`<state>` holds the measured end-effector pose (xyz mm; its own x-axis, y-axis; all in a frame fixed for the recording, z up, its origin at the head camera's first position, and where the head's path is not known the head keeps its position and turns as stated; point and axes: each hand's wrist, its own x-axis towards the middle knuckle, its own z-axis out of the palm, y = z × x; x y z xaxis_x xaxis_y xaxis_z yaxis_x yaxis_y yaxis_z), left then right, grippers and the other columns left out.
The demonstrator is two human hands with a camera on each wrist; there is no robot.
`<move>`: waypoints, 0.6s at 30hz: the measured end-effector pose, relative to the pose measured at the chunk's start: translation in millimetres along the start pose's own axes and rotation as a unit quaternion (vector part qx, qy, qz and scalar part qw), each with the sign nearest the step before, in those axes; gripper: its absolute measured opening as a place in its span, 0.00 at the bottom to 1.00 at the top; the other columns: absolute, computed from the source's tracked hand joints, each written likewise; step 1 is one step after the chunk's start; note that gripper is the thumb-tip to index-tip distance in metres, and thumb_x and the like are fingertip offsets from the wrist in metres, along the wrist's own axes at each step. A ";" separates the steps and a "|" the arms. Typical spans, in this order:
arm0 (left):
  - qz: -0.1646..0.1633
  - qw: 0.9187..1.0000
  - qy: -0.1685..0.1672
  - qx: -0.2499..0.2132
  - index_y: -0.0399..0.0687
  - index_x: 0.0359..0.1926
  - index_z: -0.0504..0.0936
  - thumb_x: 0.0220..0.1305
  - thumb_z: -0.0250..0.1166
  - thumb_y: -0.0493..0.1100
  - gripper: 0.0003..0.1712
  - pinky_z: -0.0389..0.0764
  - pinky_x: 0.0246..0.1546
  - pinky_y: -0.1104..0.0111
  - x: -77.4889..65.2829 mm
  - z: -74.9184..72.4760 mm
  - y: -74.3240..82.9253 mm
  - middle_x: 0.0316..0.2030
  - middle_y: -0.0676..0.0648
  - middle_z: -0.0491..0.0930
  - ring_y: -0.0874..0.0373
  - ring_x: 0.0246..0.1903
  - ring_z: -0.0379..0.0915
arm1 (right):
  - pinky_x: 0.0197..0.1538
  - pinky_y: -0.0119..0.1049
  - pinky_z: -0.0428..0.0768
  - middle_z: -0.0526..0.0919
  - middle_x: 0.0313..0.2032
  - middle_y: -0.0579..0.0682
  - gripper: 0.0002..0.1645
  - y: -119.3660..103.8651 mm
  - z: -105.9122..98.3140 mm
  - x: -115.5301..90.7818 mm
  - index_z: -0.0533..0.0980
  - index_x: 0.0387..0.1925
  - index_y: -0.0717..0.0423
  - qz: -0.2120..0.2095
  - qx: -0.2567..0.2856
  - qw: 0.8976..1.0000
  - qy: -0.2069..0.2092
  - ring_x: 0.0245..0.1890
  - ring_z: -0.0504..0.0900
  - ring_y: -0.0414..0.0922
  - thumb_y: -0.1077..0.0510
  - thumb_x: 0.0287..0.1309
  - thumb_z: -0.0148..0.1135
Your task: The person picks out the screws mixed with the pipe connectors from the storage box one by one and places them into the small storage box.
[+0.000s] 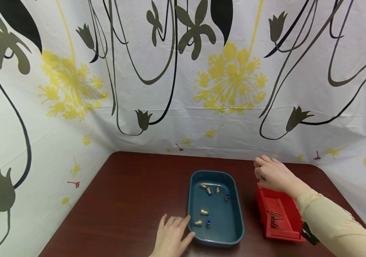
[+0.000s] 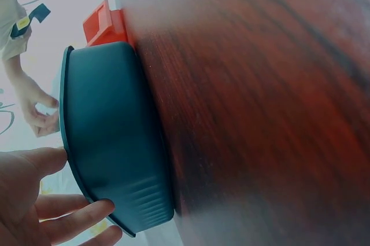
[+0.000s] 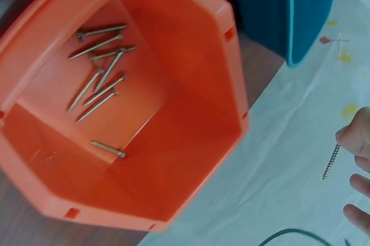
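Between thumb and fingertip my right hand (image 1: 274, 175) pinches a threaded screw (image 3: 331, 162), which points downward in the right wrist view. This hand is raised over the far end of a red bin (image 1: 279, 233). Several similar screws (image 3: 101, 87) lie on the bin's floor. My left hand (image 1: 173, 233) rests at the near left rim of a dark teal tray (image 1: 239, 217), its fingers extended against the rim and outer wall. Inside the tray lie several small brass fittings (image 1: 204, 212), some with blue ends (image 1: 208, 223).
The tray and bin stand side by side on a dark reddish-brown wooden table (image 1: 131, 200). A white cloth (image 1: 176, 96) with flower prints hangs behind the table and at both sides. A dark strap (image 1: 309, 233) sits around the right wrist, close by the bin's near right corner.
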<state>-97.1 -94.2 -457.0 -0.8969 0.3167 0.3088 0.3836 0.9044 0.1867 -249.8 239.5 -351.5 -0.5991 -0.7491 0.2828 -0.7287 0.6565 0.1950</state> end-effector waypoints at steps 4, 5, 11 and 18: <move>0.000 1.000 -0.002 0.003 0.51 0.46 0.79 0.53 0.59 0.59 0.24 0.65 0.43 0.48 0.0 -0.1 -0.2 0.34 0.53 0.78 0.56 0.36 0.72 | 0.24 0.33 0.58 0.60 0.24 0.41 0.17 5.6 0.7 -9.2 0.63 0.08 0.42 -0.005 -0.003 1.000 0.021 0.28 0.60 0.42 0.67 0.28 0.57; 0.000 1.000 -0.003 0.004 0.51 0.46 0.79 0.53 0.59 0.59 0.24 0.65 0.43 0.48 0.1 -0.1 -0.2 0.34 0.53 0.78 0.56 0.36 0.72 | 0.24 0.33 0.58 0.60 0.23 0.41 0.17 6.9 1.0 -11.3 0.63 0.08 0.42 -0.006 -0.004 1.000 0.026 0.28 0.60 0.42 0.67 0.28 0.56; 0.004 1.000 0.007 0.006 0.51 0.46 0.79 0.53 0.59 0.58 0.23 0.65 0.43 0.48 0.0 0.2 -0.5 0.34 0.53 0.77 0.56 0.36 0.72 | 0.24 0.33 0.56 0.58 0.23 0.39 0.19 11.7 3.7 -24.1 0.60 0.08 0.40 -0.001 -0.004 0.999 0.033 0.28 0.60 0.42 0.65 0.25 0.60; 0.008 1.000 0.009 0.003 0.51 0.46 0.79 0.53 0.59 0.58 0.23 0.65 0.43 0.48 0.2 0.0 -1.1 0.34 0.53 0.78 0.56 0.36 0.72 | 0.23 0.33 0.59 0.61 0.25 0.39 0.19 14.0 10.3 -36.0 0.62 0.08 0.39 0.012 -0.002 1.000 0.024 0.33 0.64 0.44 0.63 0.24 0.62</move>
<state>-97.7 -95.1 -457.1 -0.8864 0.3258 0.3289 0.3965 0.9010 0.1762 -241.8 274.7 -368.6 -0.5994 -0.7287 0.3312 -0.7132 0.6741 0.1924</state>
